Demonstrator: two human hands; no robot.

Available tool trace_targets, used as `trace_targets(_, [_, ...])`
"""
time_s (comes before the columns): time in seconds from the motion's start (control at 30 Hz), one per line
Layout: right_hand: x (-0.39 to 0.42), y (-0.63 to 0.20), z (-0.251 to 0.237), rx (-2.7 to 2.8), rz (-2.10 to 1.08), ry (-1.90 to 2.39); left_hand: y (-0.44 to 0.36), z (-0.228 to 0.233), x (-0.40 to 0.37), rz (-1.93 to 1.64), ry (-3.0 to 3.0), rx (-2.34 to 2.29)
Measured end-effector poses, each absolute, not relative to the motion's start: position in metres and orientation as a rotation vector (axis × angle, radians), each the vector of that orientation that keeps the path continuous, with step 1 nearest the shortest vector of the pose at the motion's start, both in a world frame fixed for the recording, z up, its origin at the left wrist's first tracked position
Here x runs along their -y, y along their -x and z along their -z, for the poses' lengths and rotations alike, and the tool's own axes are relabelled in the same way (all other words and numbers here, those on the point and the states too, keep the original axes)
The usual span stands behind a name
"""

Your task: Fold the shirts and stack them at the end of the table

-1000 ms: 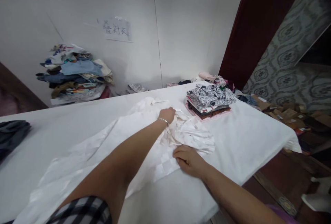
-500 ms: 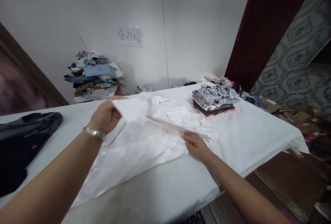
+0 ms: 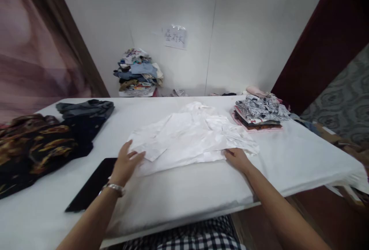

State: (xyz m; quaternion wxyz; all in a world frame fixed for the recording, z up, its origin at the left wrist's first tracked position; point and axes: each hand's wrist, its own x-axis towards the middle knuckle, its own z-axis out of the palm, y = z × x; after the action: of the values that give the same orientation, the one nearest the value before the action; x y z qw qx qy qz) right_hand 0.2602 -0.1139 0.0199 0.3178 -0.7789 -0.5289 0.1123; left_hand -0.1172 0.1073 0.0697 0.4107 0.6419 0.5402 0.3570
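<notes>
Dark patterned garment (image 3: 31, 146): lies at the far left of the white table (image 3: 288, 157), black with orange-brown print, loosely spread.
Dark grey garment (image 3: 86, 109): bunched just behind and to the right of the patterned one, touching it.
Black flat panel (image 3: 92, 184): lies on the table beside the left wrist, near the front edge.
Left hand (image 3: 125, 163): palm down, fingers spread and flat, pressing the left corner of the white shirt; nothing is pinched or gripped. A metal bracelet (image 3: 113, 187) sits on the wrist.
White shirt (image 3: 190, 136): spread across the middle of the table, wrinkled, partly folded over itself, between the two hands.
Right hand (image 3: 238, 158): fingers extended and flat on the shirt's lower right edge, holding it down rather than grasping it.
Folded stack (image 3: 259, 113): patterned clothes piled at the table's right rear, apart from the shirt.
Clothes heap (image 3: 138, 73): piled against the wall behind the table, below a paper sign (image 3: 175, 37).
</notes>
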Motion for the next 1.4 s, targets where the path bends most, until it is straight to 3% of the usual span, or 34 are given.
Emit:
trace_targets(0.13, [0.117,-0.257,-0.026,1.380,-0.314,2.009,0.109,-0.057,-0.101,-0.592,-2.492,-1.239])
trace_targets(0.23, [0.117,-0.255,-0.031,1.317,-0.400,1.968,0.104,-0.057,-0.112,-0.469,-2.687,-1.301])
trace_targets(0.4, [0.117,-0.255,-0.031,1.209,-0.429,1.927,0.099,-0.104,-0.141,-0.637,-2.341,-1.535])
trace_targets(0.57, [0.118,-0.260,-0.025,1.238,-0.405,1.965,0.104,-0.145,-0.169,-0.927,-1.830,-1.422])
trace_targets(0.8, [0.118,-0.260,-0.021,1.294,-0.379,2.032,0.140,-0.094,-0.173,-0.180,-2.265,-1.700])
trace_targets(0.9, [0.122,-0.256,-0.025,1.359,-0.401,2.068,0.147,-0.079,-0.157,-0.038,-2.295,-1.735])
trace_targets(1.07, [0.149,-0.241,-0.039,1.515,-0.404,2.095,0.144,-0.079,-0.123,-0.316,-2.498,-1.808])
trace_targets(1.17, [0.169,-0.234,-0.042,1.423,-0.331,2.053,0.143,-0.066,-0.111,-0.561,-2.774,-1.438])
trace_targets(1.3, [0.178,-0.241,-0.038,1.273,-0.016,2.031,0.143,-0.037,-0.110,-0.448,-2.847,-1.104])
trace_targets(1.4, [0.173,-0.257,-0.031,1.455,0.017,2.146,0.144,-0.031,-0.114,-0.361,-2.789,-1.114])
